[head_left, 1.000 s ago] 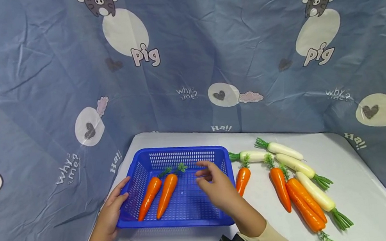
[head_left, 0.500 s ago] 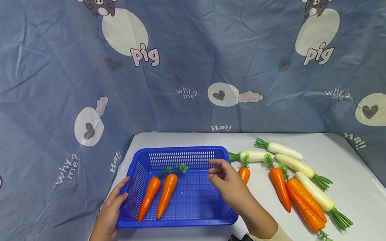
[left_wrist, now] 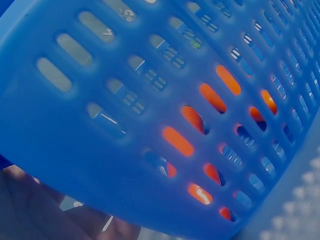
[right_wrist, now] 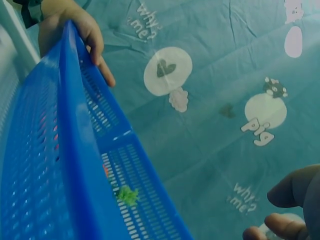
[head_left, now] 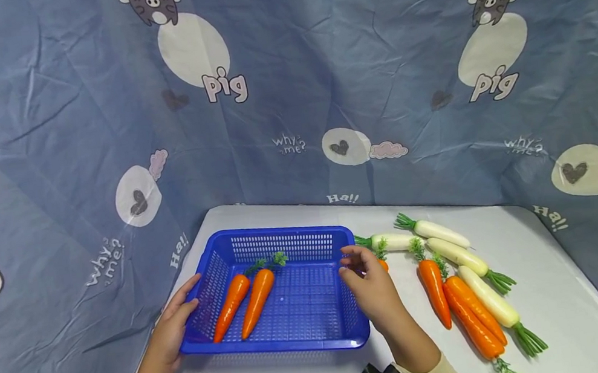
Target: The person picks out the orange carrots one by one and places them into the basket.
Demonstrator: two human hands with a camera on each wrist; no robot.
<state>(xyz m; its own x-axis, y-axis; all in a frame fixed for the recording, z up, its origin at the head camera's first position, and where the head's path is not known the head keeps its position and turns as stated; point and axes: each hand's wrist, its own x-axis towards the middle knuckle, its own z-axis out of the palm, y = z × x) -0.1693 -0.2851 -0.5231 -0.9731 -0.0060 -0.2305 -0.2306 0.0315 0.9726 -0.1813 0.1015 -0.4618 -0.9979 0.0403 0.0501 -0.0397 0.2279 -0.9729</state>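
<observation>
A blue plastic basket [head_left: 306,310] with slotted walls holds two orange carrots, the left carrot [head_left: 232,309] lying beside the right carrot [head_left: 257,305], with green tops pointing to the back. My left hand [head_left: 171,330] grips the basket's left rim, and this hand [right_wrist: 75,27] also shows over the rim in the right wrist view. My right hand [head_left: 371,285] hovers over the basket's right rim, fingers loosely bent, with nothing between them. Just beyond it, a carrot [head_left: 384,265] is mostly hidden behind the hand.
On the white table [head_left: 403,346], right of the basket, lie several white radishes, one radish [head_left: 398,241] close to the rim. A single carrot [head_left: 434,291] and a pair of carrots [head_left: 471,317] lie nearer the front. A blue printed cloth [head_left: 278,91] hangs behind.
My right hand has moved right, from above the basket's inside to its right rim, covering more of the carrot there. The left hand and the basket stay put.
</observation>
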